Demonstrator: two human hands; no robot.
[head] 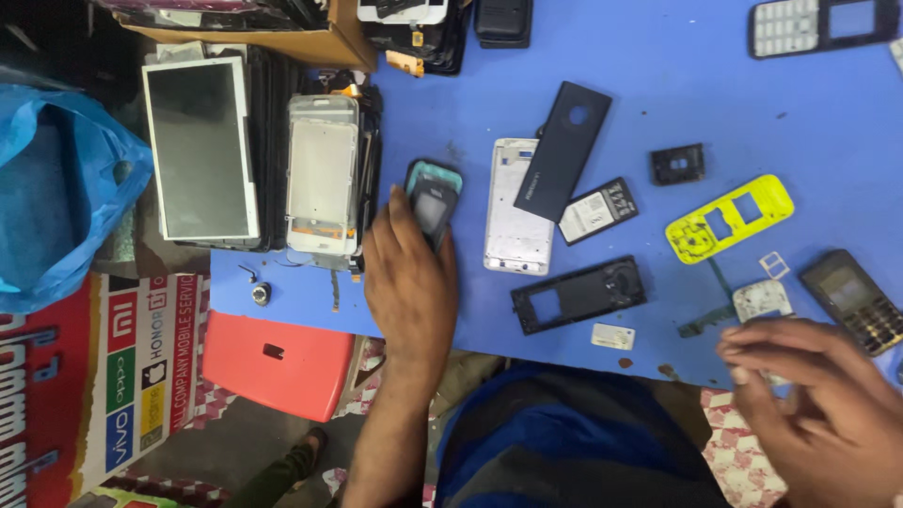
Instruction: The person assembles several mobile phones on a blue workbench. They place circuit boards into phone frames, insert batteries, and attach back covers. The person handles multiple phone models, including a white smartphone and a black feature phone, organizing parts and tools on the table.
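My left hand [409, 282] lies on the blue table [677, 85], its fingers over a small dark phone with a teal rim [435, 193]. My right hand [818, 395] hovers at the table's near right edge with fingers curled, pinching something small that I cannot make out. Just beyond it lie a white keypad piece [762, 299] and a dark keypad phone [856, 299].
Phone parts are spread over the table: a white frame [515, 212], a dark back cover [562, 150], a battery [598, 211], a black frame [578, 293], a yellow housing [729, 216]. Stacked screens [199, 150] stand at left, beside a blue bag [56, 198] and red stool [277, 362].
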